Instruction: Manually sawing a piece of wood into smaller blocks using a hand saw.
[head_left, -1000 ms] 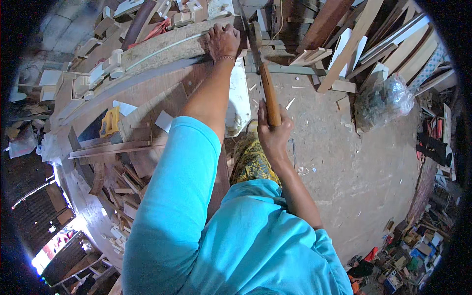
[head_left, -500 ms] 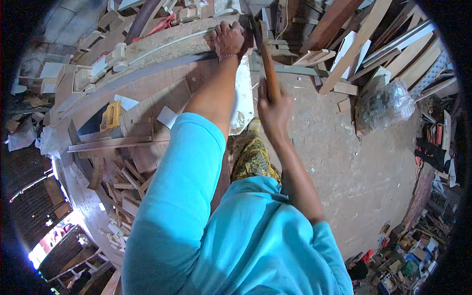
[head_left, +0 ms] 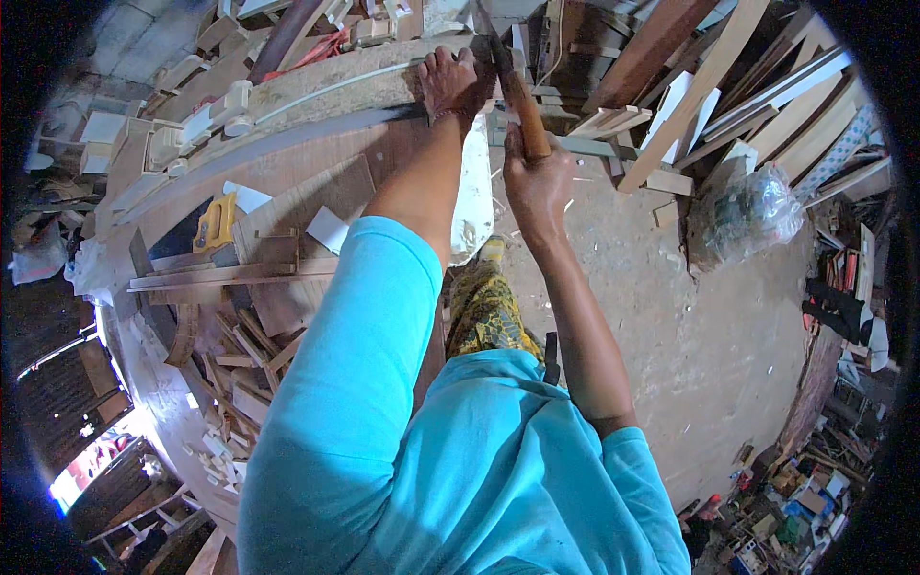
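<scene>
My right hand [head_left: 539, 187] grips the wooden handle [head_left: 532, 129] of a long tool whose narrow dark blade [head_left: 495, 43] runs to the top edge. Just left of the blade, my left hand [head_left: 452, 84] rests at the end of a worn plank [head_left: 326, 91], fingers curled over something I cannot make out. Beneath the left wrist is a white surface [head_left: 471, 182]. A yellow-handled saw [head_left: 213, 225] lies among plywood pieces [head_left: 297, 172] to the left.
Stacked boards [head_left: 690, 105] lean at the upper right beside a filled plastic bag [head_left: 747, 216]. Wood offcuts [head_left: 249, 364] pile at the lower left. Concrete floor [head_left: 680, 345] is on the right, cluttered shelving [head_left: 843, 292] along its far edge.
My right hand and the tool have moved forward, up the picture, since a second ago. My left hand sits slightly farther right in the picture.
</scene>
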Action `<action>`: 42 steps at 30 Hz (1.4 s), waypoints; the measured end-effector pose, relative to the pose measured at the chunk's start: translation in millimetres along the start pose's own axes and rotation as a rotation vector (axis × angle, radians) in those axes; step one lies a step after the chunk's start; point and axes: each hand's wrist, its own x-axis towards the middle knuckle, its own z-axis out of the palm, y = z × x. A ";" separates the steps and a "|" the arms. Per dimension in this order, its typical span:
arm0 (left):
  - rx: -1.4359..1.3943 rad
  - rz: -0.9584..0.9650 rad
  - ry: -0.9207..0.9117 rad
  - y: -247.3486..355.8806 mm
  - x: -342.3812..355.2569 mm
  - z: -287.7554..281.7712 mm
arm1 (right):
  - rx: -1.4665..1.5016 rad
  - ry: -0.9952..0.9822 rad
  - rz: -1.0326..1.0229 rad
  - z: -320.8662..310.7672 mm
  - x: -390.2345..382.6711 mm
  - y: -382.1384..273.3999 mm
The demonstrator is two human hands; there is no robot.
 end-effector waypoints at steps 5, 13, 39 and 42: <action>0.075 -0.037 0.037 -14.0 -8.1 14.7 | -0.016 0.012 -0.129 -10.6 -28.0 10.8; 0.047 0.005 0.094 -1.9 -2.8 7.5 | -0.006 0.004 -0.056 -11.5 -33.0 -6.6; 0.065 -0.015 0.072 -4.2 1.9 18.7 | 0.006 -0.013 -0.003 2.5 -17.7 26.9; 0.029 -0.013 0.068 -5.2 -4.9 19.3 | 0.060 0.024 -0.073 4.4 -17.8 8.1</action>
